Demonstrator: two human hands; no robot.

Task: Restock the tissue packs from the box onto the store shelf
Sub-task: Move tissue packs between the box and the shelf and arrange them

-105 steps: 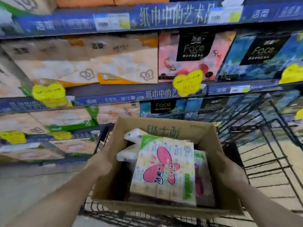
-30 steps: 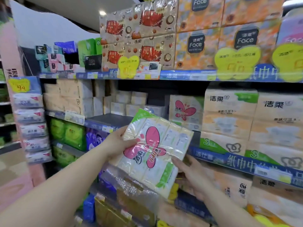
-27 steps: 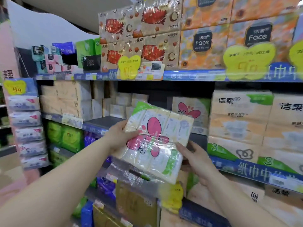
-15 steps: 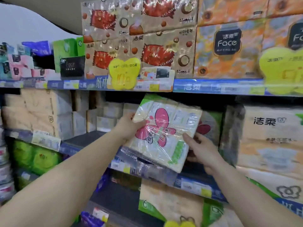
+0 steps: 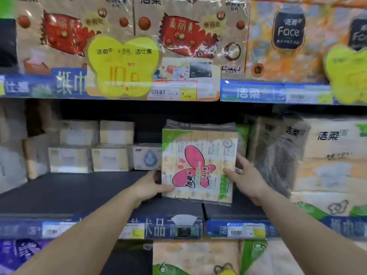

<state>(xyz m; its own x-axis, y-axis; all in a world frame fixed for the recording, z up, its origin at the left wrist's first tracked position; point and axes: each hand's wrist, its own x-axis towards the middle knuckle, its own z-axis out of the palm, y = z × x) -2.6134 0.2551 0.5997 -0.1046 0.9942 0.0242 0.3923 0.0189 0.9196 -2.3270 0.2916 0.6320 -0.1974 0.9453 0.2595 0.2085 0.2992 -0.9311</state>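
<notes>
Tissue pack (image 5: 199,163) stands upright on shelf (image 5: 79,193), between both hands, stacked packs (image 5: 89,147) behind-left.

A yellow butterfly price tag (image 5: 123,66) hangs at twelve o'clock before brown packs with red labels (image 5: 178,34), an orange Face pack (image 5: 282,40) sits at one o'clock, and small white boxes (image 5: 89,147) stand at nine o'clock.
</notes>
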